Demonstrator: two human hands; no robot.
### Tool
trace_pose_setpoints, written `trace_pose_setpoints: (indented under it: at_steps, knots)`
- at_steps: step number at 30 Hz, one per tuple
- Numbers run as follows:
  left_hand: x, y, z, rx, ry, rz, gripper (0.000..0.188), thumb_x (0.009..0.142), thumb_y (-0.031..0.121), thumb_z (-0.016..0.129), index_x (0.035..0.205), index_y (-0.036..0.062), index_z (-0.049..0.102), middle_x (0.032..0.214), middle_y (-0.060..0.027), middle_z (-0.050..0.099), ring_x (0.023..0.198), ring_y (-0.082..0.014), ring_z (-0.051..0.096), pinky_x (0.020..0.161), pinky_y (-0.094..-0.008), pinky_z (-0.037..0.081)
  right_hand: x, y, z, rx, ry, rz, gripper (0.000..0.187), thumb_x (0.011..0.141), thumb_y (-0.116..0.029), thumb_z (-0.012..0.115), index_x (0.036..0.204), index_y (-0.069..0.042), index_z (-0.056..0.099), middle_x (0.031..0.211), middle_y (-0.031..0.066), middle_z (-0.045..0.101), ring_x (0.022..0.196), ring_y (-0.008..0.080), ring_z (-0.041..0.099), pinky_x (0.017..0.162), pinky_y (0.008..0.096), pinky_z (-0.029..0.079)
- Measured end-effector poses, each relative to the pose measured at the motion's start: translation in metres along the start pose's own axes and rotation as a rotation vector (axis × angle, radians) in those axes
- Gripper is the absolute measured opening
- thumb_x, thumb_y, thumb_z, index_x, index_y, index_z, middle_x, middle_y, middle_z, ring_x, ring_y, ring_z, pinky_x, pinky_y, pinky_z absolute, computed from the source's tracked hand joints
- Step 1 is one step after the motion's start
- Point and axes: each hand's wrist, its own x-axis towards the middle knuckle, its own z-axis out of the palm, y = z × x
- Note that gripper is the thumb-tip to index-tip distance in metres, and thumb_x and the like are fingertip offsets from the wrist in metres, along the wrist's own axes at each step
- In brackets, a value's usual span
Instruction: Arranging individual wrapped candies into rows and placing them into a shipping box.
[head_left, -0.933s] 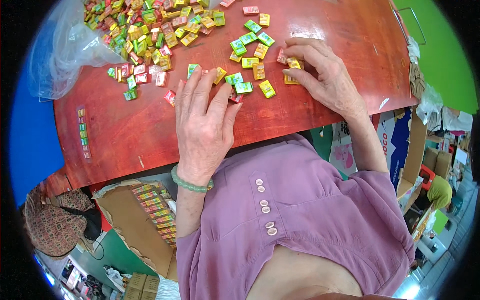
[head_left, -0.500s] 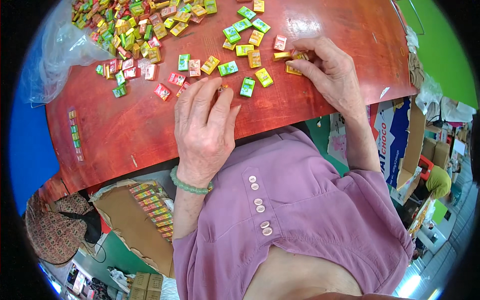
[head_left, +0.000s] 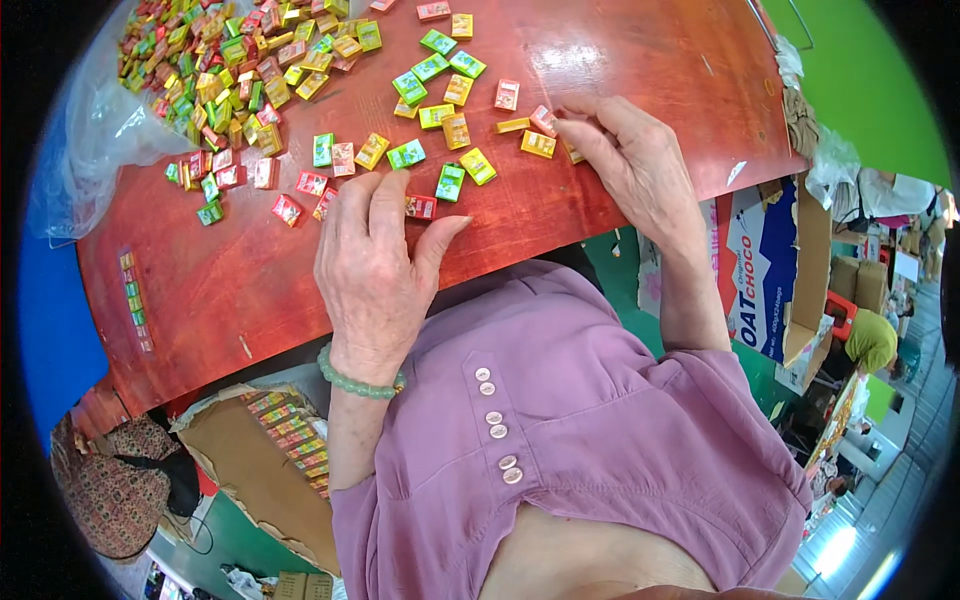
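Observation:
Small colourful boxes lie scattered over the red table point(head_left: 540, 215). My left hand point(head_left: 372, 275) rests palm down at the near middle, fingers spread and thumb stretched out. A red box point(head_left: 420, 207) lies between its index finger and thumb, and another red box point(head_left: 325, 204) is partly covered by its fingers. To the right, my right hand point(head_left: 640, 170) is curved with thumb and fingers apart. Its tips are at the edge of a pink-red box point(head_left: 543, 120); whether they touch is unclear. A yellow box point(head_left: 538, 145) lies just left of its thumb, and another yellow one is partly under that hand.
A large heap of mixed boxes point(head_left: 240, 85) fills the far left beside a clear plastic bag point(head_left: 100, 130). One short row of boxes point(head_left: 135, 305) lies at the left edge. An open carton point(head_left: 230, 450) with rows of boxes stands below; another carton point(head_left: 765, 270) is right.
The view has shifted, so table things appear further left. My right hand has drawn back slightly, uncovering the pink-red box. The left fingers have moved off the red box, which now shows more.

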Motion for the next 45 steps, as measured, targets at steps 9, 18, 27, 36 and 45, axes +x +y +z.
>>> trace_pose_setpoints:
  at_steps: [9,18,27,36,45]
  knots:
    - [0.009,0.007,0.007,-0.122,-0.142,0.005,0.048,0.08,0.013,0.082,0.123,0.0011,0.064,0.108,-0.0141,0.061,0.099,-0.0326,0.063,0.083,-0.0432,0.054,-0.003,0.007,-0.007,-0.017,-0.168,-0.039,0.034,0.086,-0.008,0.079,0.119,-0.004,0.07,0.084,0.0034,0.049,0.068,0.0136,0.049,0.064,0.029,0.045]
    - [0.003,0.01,0.0,-0.16,-0.178,-0.035,0.038,0.079,0.013,0.083,0.108,-0.0003,0.062,0.107,-0.0146,0.06,0.098,-0.0339,0.062,0.082,-0.0433,0.054,0.011,0.015,-0.013,-0.079,-0.188,-0.182,0.027,0.089,-0.01,0.076,0.114,-0.005,0.07,0.09,0.0069,0.055,0.076,0.0184,0.055,0.07,0.0316,0.047]
    - [0.005,0.005,-0.012,-0.255,-0.229,0.012,0.051,0.078,0.007,0.081,0.124,-0.0025,0.061,0.11,-0.0165,0.059,0.102,-0.0352,0.062,0.087,-0.0434,0.054,0.033,0.022,-0.016,-0.05,-0.408,-0.224,0.039,0.087,-0.012,0.077,0.125,-0.011,0.07,0.113,0.0078,0.061,0.102,0.0198,0.062,0.089,0.0316,0.05]
    - [0.008,0.004,-0.015,-0.299,-0.283,-0.025,0.045,0.079,-0.003,0.074,0.122,-0.003,0.063,0.115,-0.0174,0.059,0.106,-0.036,0.062,0.09,-0.044,0.054,0.024,0.023,-0.019,-0.087,-0.457,-0.235,0.034,0.087,-0.011,0.077,0.12,-0.007,0.068,0.108,0.0089,0.062,0.098,0.0246,0.065,0.084,0.0352,0.052]
    - [0.006,0.011,0.003,-0.14,-0.142,0.051,0.039,0.079,0.003,0.078,0.115,-0.0022,0.063,0.111,-0.0154,0.059,0.101,-0.0336,0.062,0.085,-0.0439,0.054,0.016,0.009,-0.002,-0.052,-0.345,-0.293,0.037,0.085,-0.017,0.08,0.118,-0.007,0.069,0.108,0.0102,0.062,0.098,0.0274,0.066,0.082,0.0378,0.054]
